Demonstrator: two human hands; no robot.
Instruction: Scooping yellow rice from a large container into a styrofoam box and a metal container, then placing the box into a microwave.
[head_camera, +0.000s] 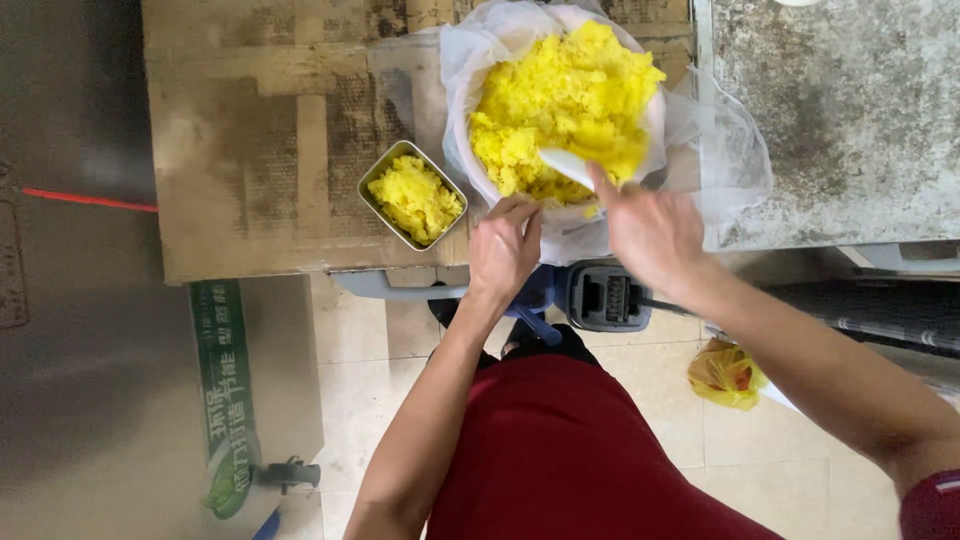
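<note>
On the cardboard-covered counter (250, 150), my right hand (650, 235) grips a white scoop (568, 165) in the plastic-lined basin of yellow rice (565, 95); my left hand (503, 250) clasps the basin's rim, beside a rectangular metal tin (412, 194).

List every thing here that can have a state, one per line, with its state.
big bowl: lined with clear plastic, heaped with yellow rice
small metal tin: filled with yellow rice, on the cardboard
white scoop: dug into the rice, gripped
right hand: closed on the scoop's handle
left hand: resting on the bowl's near rim
cardboard sheet: lying flat, stained
yellow bag: crumpled on the floor
</note>
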